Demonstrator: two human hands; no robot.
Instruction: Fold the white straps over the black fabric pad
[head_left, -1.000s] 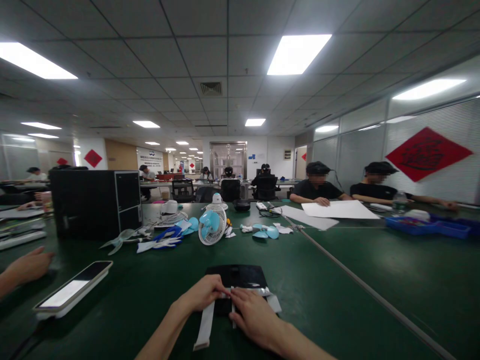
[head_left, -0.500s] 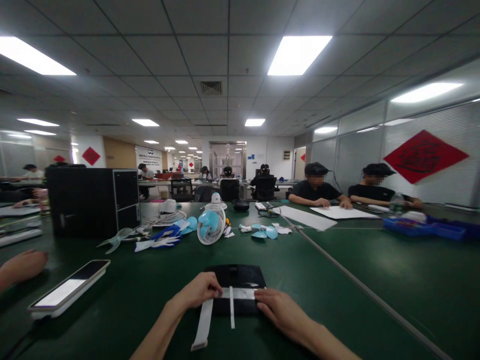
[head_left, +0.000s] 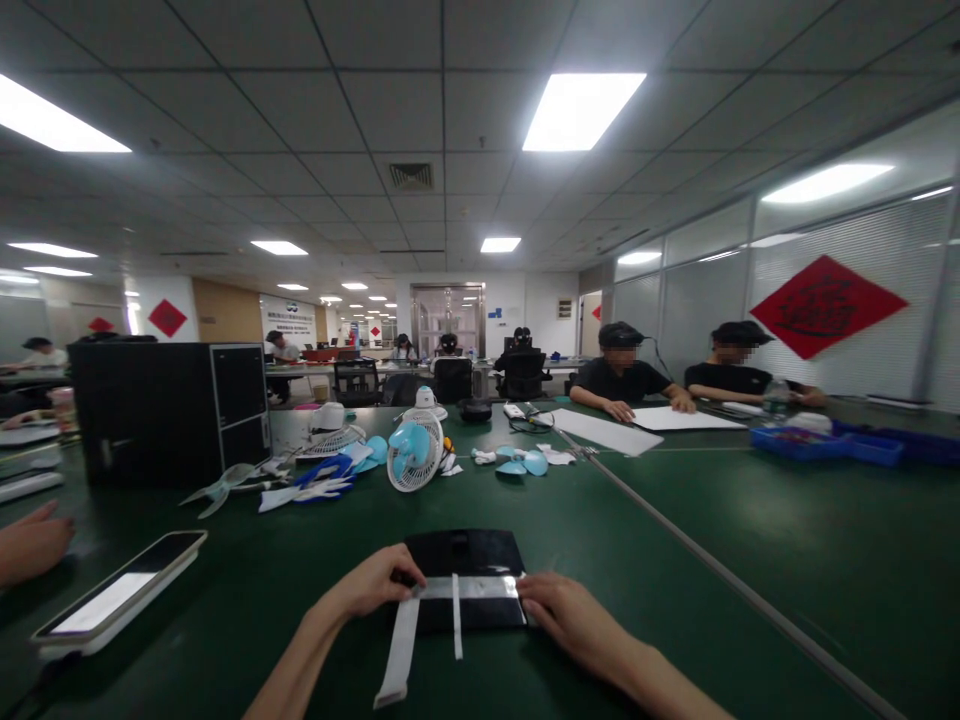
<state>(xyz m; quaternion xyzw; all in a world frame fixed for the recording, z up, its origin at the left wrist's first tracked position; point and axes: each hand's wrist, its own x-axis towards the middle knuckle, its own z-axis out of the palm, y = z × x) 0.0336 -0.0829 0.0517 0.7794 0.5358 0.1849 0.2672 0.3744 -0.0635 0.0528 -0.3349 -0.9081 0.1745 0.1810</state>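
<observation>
A flat black panel (head_left: 465, 552) lies on the green table in front of me. Across its middle runs a whitish, partly shiny band (head_left: 480, 588). A narrow white strip (head_left: 457, 625) crosses this band and hangs past the near edge. From the band's left end a wider white strap (head_left: 397, 655) trails down onto the table. My left hand (head_left: 379, 583) is closed, pinching the band's left end with thumb and fingers. At the panel's right edge, my right hand (head_left: 574, 610) has its fingers closed on the edge beside the band's end; its thumb is hidden.
A phone-like device (head_left: 124, 590) lies left, near another person's hand (head_left: 37, 545). Farther back are a computer tower (head_left: 150, 410), a small fan (head_left: 415, 452), blue fan blades (head_left: 521, 462) and gloves (head_left: 319, 480). Two people sit at the right behind white sheets (head_left: 690, 418) and blue trays (head_left: 802, 442).
The view has turned slightly right, so everything sits further left. My left hand has slid toward the panel's left edge, and my right fingers have shifted outward to the right edge.
</observation>
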